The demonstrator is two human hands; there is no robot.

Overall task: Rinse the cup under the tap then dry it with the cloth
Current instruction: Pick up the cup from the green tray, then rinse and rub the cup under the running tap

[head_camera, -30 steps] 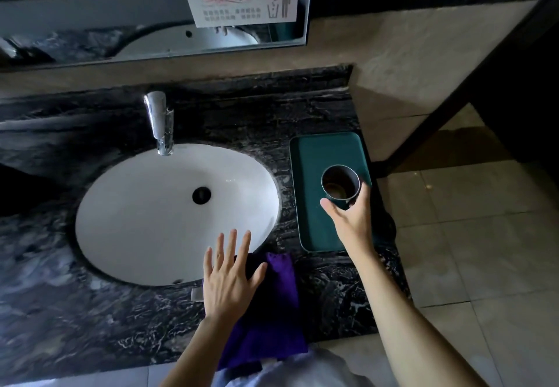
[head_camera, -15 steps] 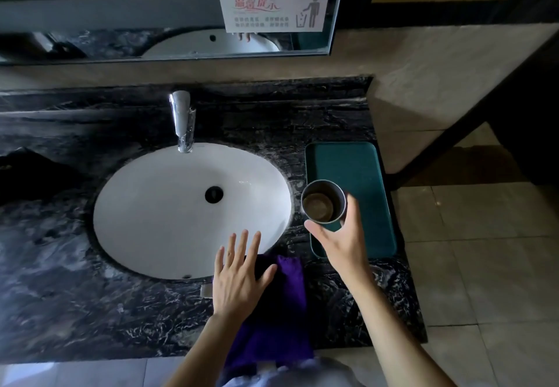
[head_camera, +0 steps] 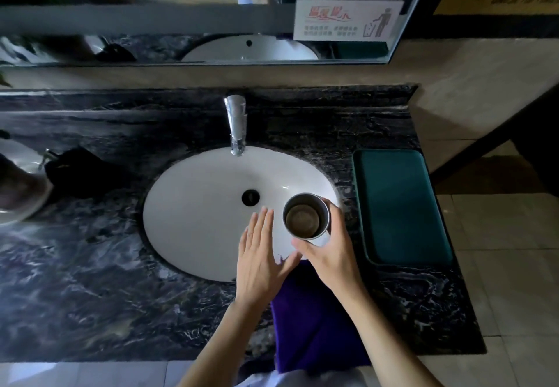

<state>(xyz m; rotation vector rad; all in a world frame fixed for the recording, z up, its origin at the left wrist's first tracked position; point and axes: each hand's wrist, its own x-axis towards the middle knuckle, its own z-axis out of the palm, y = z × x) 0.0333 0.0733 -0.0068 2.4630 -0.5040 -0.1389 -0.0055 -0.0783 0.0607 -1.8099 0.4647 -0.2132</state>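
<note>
Over the right side of the white basin [head_camera: 196, 220], the right hand [head_camera: 329, 253] is gripping the upright metal cup [head_camera: 306, 220], while the left hand [head_camera: 260, 262] is hovering flat, fingers spread, beside the purple cloth [head_camera: 314, 320] lying on the tabletop [head_camera: 90, 280].

the cup [head_camera: 306, 220] is a small round metal tumbler with a dull, brownish inside. it stands upright with its mouth facing up, held over the right side of the white basin. the tap [head_camera: 237, 125] is a short chrome spout at the back rim of the basin, with no water visible below it. the cloth [head_camera: 314, 323] is deep purple, lying on the dark marble surface at the front edge, just in front of the basin.
</note>
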